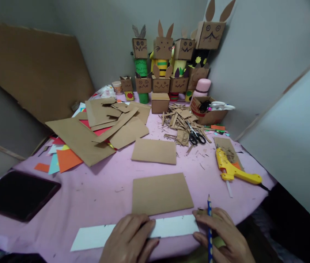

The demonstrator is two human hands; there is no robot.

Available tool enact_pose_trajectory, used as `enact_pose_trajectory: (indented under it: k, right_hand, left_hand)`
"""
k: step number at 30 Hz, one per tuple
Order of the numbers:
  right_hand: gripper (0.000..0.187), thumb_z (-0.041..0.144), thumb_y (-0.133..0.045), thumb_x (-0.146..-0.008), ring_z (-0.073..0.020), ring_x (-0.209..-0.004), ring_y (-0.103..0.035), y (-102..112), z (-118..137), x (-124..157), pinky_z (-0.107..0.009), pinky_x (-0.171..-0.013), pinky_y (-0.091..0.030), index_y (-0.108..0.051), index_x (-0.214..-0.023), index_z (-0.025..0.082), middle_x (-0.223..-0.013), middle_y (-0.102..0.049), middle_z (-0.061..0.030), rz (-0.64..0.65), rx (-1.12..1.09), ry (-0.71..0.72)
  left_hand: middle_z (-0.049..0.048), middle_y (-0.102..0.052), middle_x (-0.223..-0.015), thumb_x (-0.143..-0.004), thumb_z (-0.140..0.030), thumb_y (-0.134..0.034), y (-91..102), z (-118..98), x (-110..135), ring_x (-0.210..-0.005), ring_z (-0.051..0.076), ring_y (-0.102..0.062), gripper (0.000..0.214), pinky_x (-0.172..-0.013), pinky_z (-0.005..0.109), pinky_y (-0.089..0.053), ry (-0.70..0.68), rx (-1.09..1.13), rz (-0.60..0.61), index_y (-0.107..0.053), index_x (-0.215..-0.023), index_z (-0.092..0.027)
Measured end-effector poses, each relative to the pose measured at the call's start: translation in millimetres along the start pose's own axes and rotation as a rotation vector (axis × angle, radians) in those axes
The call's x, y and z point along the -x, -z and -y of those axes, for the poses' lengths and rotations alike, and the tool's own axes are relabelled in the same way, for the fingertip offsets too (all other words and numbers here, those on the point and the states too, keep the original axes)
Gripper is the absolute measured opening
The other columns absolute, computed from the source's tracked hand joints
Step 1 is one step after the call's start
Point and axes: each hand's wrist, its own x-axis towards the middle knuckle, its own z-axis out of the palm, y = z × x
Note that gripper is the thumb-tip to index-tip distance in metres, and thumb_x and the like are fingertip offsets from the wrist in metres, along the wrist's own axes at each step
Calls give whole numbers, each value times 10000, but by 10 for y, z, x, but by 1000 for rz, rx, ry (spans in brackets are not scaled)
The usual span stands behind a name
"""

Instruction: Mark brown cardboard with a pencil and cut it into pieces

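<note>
A long white strip (174,225), which looks like card, lies at the near edge of the table. My left hand (129,237) is closed over its middle, fingers bent on top and the thumb at its near edge. At the strip's right end is my right hand (223,233), its thumb and fingertips touching the end. A blue patterned pencil (209,226) stands in my right hand with its point up. Just beyond the strip lies a flat cardboard rectangle (160,193), and a second cardboard rectangle (154,151) is farther back.
At right lies a yellow glue gun (229,168) on cardboard. Black scissors (196,137) rest by cardboard scraps (181,118). Cardboard sheets (80,140) are piled at left, beyond a black tablet-like slab (18,195). Several box-headed animal figures (163,47) stand at the back.
</note>
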Motion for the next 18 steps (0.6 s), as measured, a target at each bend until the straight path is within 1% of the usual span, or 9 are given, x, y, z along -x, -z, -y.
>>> enact_pose_trajectory:
  k: [2, 4, 6, 10, 14, 18]
  right_hand:
    - [292, 279, -678, -807, -224, -845, -706, 21, -7, -3, -333, -740, -568, -594, -1076, 201, -972, -760, -76, 32, 22, 16]
    - [234, 273, -640, -836, -213, -800, -715, 42, 0, -15, -324, -722, -568, -601, -1059, 217, -926, -770, -55, 20, 23, 33]
    - [176, 222, -596, -860, -194, -744, -717, 54, 17, -31, -309, -705, -564, -604, -1036, 227, -863, -774, -34, -4, -2, 34]
    - [231, 125, -608, -829, -174, -704, -699, 50, 56, -47, -294, -687, -550, -602, -1035, 229, -802, -754, -19, 2, -92, -2]
    - [189, 108, -592, -832, -156, -621, -657, 47, 86, -55, -279, -605, -521, -601, -975, 232, -699, -708, 6, 31, -144, -59]
    - [167, 134, -588, -845, -146, -621, -644, 54, 83, -67, -269, -604, -517, -586, -978, 235, -730, -705, 11, 59, -165, -84]
  left_hand:
    - [44, -701, -827, -949, -299, -438, 5, -6, 10, -725, 141, -650, 243, -662, 235, -553, 4, 20, 10, -648, -943, -175]
    - [30, -709, -818, -936, -246, -472, 16, -11, 16, -710, 137, -650, 184, -665, 237, -550, -4, 44, 10, -643, -930, -180]
    - [19, -716, -814, -922, -210, -502, 31, -13, 12, -708, 136, -654, 139, -674, 240, -544, -14, 66, 7, -638, -931, -184]
    - [-5, -706, -743, -925, -216, -495, 73, -25, -32, -645, 127, -647, 140, -623, 238, -524, -13, 74, -9, -630, -898, -194]
    - [-16, -689, -688, -935, -210, -466, 107, -22, -42, -588, 123, -623, 155, -566, 238, -501, -29, 60, 4, -619, -925, -192]
    - [-18, -673, -668, -920, -189, -486, 141, 35, 13, -570, 131, -600, 130, -558, 256, -482, -2, 49, 18, -615, -903, -196]
